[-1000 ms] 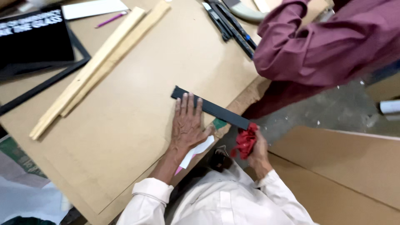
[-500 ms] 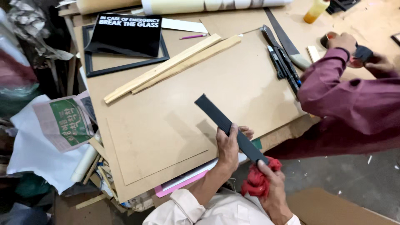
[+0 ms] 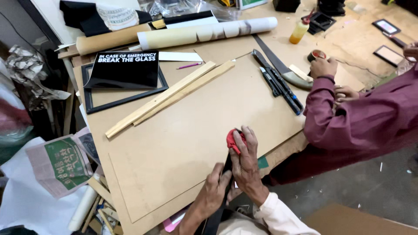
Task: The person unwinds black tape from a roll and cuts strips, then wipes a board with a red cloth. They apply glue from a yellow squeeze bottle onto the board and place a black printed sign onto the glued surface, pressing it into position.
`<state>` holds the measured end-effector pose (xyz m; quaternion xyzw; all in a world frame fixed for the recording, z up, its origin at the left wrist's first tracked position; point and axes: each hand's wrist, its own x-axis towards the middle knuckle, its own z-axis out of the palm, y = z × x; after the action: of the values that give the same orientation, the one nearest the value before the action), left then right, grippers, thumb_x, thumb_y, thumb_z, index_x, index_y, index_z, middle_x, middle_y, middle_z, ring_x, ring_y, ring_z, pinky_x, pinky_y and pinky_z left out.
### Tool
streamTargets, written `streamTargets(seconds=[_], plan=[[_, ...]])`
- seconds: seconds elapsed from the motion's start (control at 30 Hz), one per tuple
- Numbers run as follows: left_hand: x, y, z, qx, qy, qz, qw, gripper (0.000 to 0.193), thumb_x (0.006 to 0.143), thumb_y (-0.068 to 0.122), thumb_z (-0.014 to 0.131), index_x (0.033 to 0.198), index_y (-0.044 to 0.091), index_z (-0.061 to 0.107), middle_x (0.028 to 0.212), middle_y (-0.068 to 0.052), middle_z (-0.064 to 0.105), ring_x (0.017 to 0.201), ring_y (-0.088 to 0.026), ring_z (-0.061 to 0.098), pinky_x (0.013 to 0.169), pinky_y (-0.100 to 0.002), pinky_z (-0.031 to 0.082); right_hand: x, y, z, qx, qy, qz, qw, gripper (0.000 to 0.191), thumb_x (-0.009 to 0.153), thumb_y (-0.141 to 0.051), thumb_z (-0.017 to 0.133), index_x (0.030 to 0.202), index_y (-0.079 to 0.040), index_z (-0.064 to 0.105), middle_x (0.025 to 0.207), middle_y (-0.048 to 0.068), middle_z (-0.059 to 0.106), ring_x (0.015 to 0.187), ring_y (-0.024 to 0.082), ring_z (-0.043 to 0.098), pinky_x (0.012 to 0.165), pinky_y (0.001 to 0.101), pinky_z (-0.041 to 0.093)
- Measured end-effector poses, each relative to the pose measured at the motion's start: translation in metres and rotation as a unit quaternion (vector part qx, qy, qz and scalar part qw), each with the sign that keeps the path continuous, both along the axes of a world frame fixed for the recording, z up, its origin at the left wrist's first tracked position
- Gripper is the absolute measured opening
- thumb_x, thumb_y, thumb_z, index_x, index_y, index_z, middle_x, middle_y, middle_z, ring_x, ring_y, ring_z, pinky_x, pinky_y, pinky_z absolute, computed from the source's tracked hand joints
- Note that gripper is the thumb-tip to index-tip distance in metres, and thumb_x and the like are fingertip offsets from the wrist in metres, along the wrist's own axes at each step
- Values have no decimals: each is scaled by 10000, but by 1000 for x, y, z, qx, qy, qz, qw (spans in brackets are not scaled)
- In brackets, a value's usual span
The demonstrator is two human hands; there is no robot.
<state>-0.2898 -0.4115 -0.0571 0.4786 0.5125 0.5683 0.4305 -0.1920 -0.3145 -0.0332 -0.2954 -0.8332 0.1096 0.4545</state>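
Note:
A long black strip (image 3: 227, 170) runs from the brown board (image 3: 174, 143) down toward my body, most of it hidden by my hands. My left hand (image 3: 212, 193) grips the strip from its left side, near the board's front edge. My right hand (image 3: 246, 164) holds a red cloth (image 3: 231, 140) bunched under its fingers and presses it on the far end of the strip. The two hands touch each other along the strip.
Two pale wooden slats (image 3: 170, 97) lie diagonally on the board. Behind them are a black frame with a black sign (image 3: 125, 71) and rolled papers (image 3: 204, 33). A co-worker in a maroon sleeve (image 3: 348, 122) stands at right, hand on a tape roll (image 3: 317, 55), beside black tools (image 3: 279, 83).
The black strip lay diagonally across the board's edge; now it points toward me. My right hand has carried the red cloth up to the strip's far end, and my left hand has slid nearer.

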Motion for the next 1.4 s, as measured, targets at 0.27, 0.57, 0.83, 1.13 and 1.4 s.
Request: streamTargets(seconds=[0.27,0.57,0.83,1.13,1.4], plan=[[-32,-40,17,-105,95,-110,984,173,1077,199,482,1034,33,459,638,-82,598,503,-167,589,497,-330,476,20,34,24,-457,41,39,887,226,1048,-202,569,969,-11,660,777,43,628,685,153,582,627,317,494],[-60,-47,11,-170,-145,-167,960,245,1061,246,495,1149,28,560,779,-87,691,568,-128,646,530,-277,556,62,61,-13,-721,297,63,623,157,987,-221,566,977,-70,608,802,97,677,602,182,652,479,287,551],[-51,2,7,-161,-245,43,955,274,1031,283,532,1057,19,603,758,-67,656,566,-128,631,483,-294,556,105,-6,-40,-712,251,100,648,307,1001,-151,546,1272,-12,584,964,188,676,672,252,689,487,343,579],[-27,120,-33,-148,95,277,945,313,928,244,714,1096,-14,657,775,-107,641,749,-285,665,707,-441,559,190,-113,-73,-456,-151,327,814,712,987,-398,569,1568,-27,389,1665,276,158,1563,408,166,1198,501,173],[-25,101,-43,39,476,277,833,646,829,179,779,1368,-83,535,1400,-268,556,1329,-400,515,1100,-508,406,184,-147,-82,-395,-33,153,905,355,958,-153,656,1290,-77,755,1448,230,449,1345,363,534,1133,421,377]])
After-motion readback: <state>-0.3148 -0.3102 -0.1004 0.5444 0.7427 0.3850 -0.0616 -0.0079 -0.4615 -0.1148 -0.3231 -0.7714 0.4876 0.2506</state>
